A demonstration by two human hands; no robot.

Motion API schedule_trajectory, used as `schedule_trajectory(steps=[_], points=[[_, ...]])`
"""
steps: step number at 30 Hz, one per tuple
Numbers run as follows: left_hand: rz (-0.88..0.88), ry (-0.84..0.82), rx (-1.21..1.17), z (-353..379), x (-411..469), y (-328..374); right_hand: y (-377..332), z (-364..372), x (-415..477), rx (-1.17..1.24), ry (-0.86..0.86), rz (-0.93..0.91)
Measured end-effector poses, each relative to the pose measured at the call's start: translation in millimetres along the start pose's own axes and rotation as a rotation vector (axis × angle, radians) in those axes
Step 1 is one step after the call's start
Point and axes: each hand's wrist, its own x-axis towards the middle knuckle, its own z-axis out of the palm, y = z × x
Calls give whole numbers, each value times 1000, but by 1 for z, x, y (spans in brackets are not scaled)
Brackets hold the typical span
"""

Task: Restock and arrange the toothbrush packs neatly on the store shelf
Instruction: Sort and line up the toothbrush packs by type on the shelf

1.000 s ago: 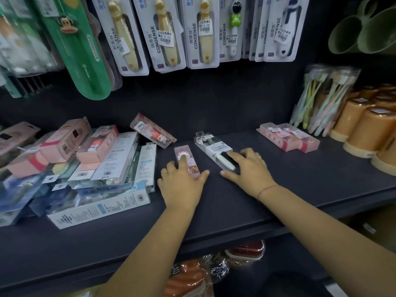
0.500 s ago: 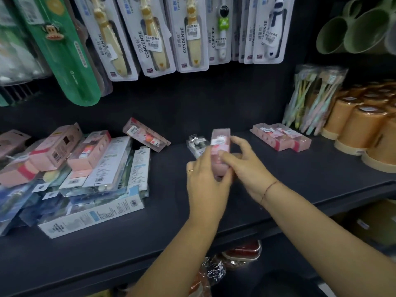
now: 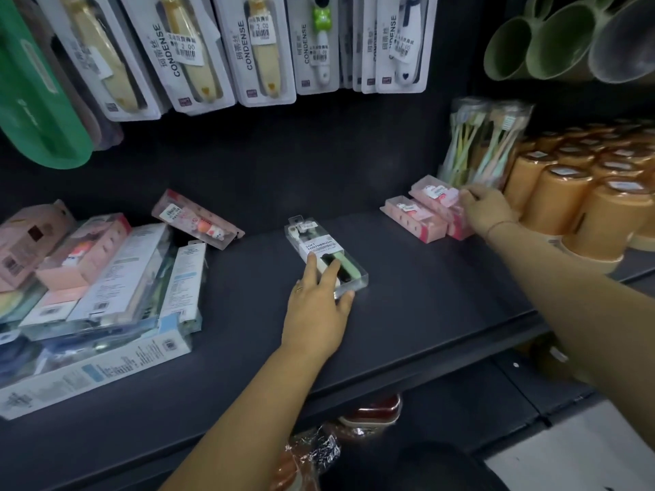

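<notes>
A clear toothbrush pack labelled "soft toothbrush" (image 3: 320,247) lies on the dark shelf (image 3: 407,313) at its middle. My left hand (image 3: 319,306) rests on the pack's near end, fingers spread over it. At the right, my right hand (image 3: 483,207) holds a pink toothbrush pack (image 3: 437,194) on top of the pink packs (image 3: 413,217) lying there. Another pink pack (image 3: 196,219) leans against the back wall. A messy pile of toothbrush boxes (image 3: 106,278) fills the shelf's left part.
Carded toothbrushes (image 3: 262,47) hang above the shelf. Orange cups (image 3: 584,193) stand stacked at the right, with bundled toothbrushes (image 3: 485,143) behind my right hand. Green cups (image 3: 538,37) hang top right. Wrapped goods (image 3: 368,416) sit on the lower shelf.
Both hands held the small pink pack at mid-shelf. My right hand has carried it right onto the pink packs. My left hand has dropped onto the clear pack.
</notes>
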Motion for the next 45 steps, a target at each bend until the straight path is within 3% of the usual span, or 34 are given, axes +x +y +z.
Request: schedule_trajectory(steps=[7, 16, 19, 21, 24, 27, 30, 35, 38, 41, 45], points=[[-1, 9, -5, 3, 2, -2, 4, 6, -4, -17, -135, -52], [-15, -37, -1, -2, -1, 0, 15, 9, -3, -139, -106, -27], [38, -25, 55, -15, -15, -4, 0, 17, -18, -277, 85, -73], [85, 41, 209, -30, -30, -17, -23, 30, -37, -264, 190, -231], [45, 179, 424, -63, -55, -51, -70, 69, -77, -153, -29, -481], [-59, 356, 542, -96, -80, -89, -115, 121, -119, -53, -396, -580], [-136, 473, 517, -127, -97, -122, -151, 174, -142, -57, -565, -654], [-261, 711, 411, -191, -93, -156, -207, 229, -143, -78, -580, -669], [-405, 643, 370, -218, -73, -171, -228, 251, -136, -27, -576, -624], [-495, 559, 337, -228, -54, -184, -236, 268, -132, -122, -553, -629], [-514, 645, 385, -232, -43, -190, -239, 271, -131, -251, -451, -649]])
